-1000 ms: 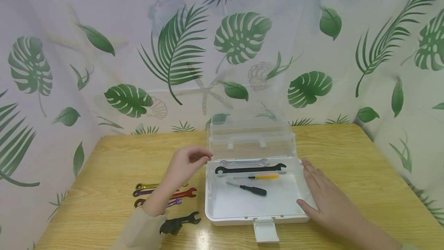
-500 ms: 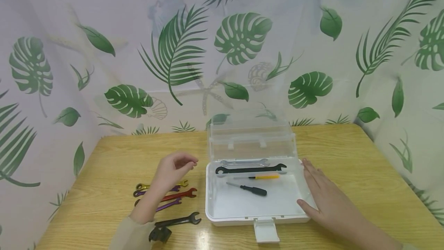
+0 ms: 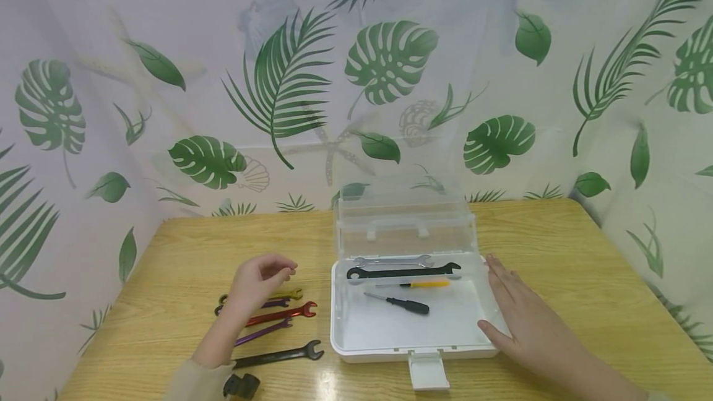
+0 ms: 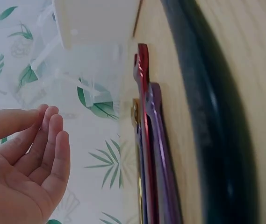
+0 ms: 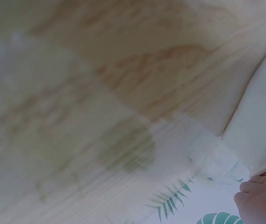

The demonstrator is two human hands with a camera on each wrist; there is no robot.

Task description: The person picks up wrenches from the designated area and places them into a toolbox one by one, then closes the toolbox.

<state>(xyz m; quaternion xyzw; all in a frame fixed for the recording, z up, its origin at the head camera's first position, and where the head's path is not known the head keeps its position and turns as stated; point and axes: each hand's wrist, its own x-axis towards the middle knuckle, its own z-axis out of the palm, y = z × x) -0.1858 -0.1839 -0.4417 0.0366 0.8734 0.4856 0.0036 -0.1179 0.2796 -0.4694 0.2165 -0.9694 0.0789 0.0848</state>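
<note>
five wrenches on table, four tools in box; both hands' grip loose, empty.

The worktop is light yellow wood with a fine grain. The box is white, and its lid is clear. Inside it lie a silver wrench, a black wrench, a screwdriver with yellow handle and a screwdriver with black handle. Beside the box lie a gold wrench, a red wrench, a purple wrench and another black wrench. The curtain is white with green leaves.
</note>
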